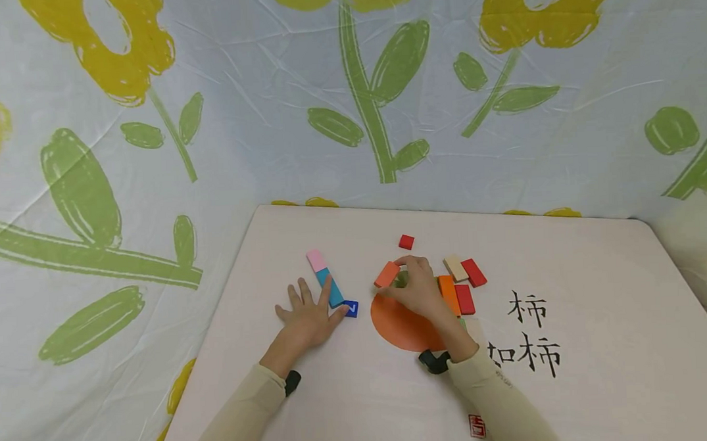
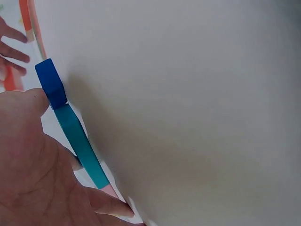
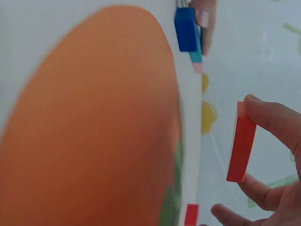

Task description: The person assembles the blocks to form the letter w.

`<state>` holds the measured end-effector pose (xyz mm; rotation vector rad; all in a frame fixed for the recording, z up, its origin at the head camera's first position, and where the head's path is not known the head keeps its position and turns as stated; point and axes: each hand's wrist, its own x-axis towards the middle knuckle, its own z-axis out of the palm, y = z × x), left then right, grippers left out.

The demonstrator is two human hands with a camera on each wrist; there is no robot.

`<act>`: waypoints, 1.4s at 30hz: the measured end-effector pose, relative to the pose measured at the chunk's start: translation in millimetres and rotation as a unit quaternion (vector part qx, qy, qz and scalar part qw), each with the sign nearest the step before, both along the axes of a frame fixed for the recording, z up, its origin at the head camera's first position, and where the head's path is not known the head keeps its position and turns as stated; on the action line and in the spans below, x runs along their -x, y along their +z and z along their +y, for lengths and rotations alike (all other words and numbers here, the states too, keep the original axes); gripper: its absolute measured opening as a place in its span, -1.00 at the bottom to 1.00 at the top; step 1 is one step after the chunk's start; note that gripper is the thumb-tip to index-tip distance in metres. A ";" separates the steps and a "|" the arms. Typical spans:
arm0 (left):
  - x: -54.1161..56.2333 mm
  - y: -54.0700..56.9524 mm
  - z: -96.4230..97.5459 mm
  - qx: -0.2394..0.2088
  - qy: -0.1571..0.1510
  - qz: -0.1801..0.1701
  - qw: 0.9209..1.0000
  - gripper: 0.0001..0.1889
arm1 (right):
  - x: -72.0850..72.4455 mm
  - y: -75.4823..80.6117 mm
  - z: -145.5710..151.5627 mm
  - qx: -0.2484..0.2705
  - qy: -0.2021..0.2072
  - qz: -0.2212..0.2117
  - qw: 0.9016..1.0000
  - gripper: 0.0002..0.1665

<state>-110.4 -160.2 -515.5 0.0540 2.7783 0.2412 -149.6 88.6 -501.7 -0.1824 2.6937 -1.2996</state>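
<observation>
- The right hand (image 1: 420,286) pinches an orange-red block (image 1: 387,274) between thumb and fingertip, the gap between them just as wide as the block is long
- That grip at the two ends leaves its broad faces uncovered — probably an easy way to carry and turn it; it is raised over the middle of the tabletop (image 1: 598,269), by the far side of a printed orange fruit (image 1: 402,323)
- The left hand (image 1: 307,320) lies low with fingers straight and spread wide, gripping nothing, nearer the tabletop's left edge
- Its thumb tip touches the dark blue block (image 1: 351,309) and a finger reaches over the teal block (image 1: 334,294) — likely to stop them sliding
- The pink block (image 1: 316,260), teal and dark blue sit end to end, slanting from the far left corner towards the middle, as if lined up on purpose
- A small red block (image 1: 406,242) lies apart, near the far edge
- Beyond the right hand, a pale wooden block (image 1: 456,268) and an orange block (image 1: 449,295) each have a red block (image 1: 465,300) just beside them, perhaps kept within easy reach
</observation>
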 end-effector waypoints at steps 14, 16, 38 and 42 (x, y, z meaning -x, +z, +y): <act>-0.5 -2.1 -0.4 -0.001 -0.001 0.002 1.000 -0.08 | -6.4 -16.1 -27.4 -0.080 0.014 0.008 0.997 -0.21; -0.5 -2.3 -0.4 -0.001 0.000 0.003 1.000 -0.08 | -7.5 -16.2 -29.0 -0.082 0.017 0.009 0.996 -0.21; -0.6 -4.9 -0.5 0.009 -0.004 0.009 1.000 -0.06 | -11.8 -16.0 -35.2 -0.130 0.034 0.022 0.991 -0.21; -0.7 -4.6 -0.4 0.005 -0.003 0.009 1.000 -0.06 | -12.5 -15.0 -35.8 -0.134 0.036 0.026 0.990 -0.20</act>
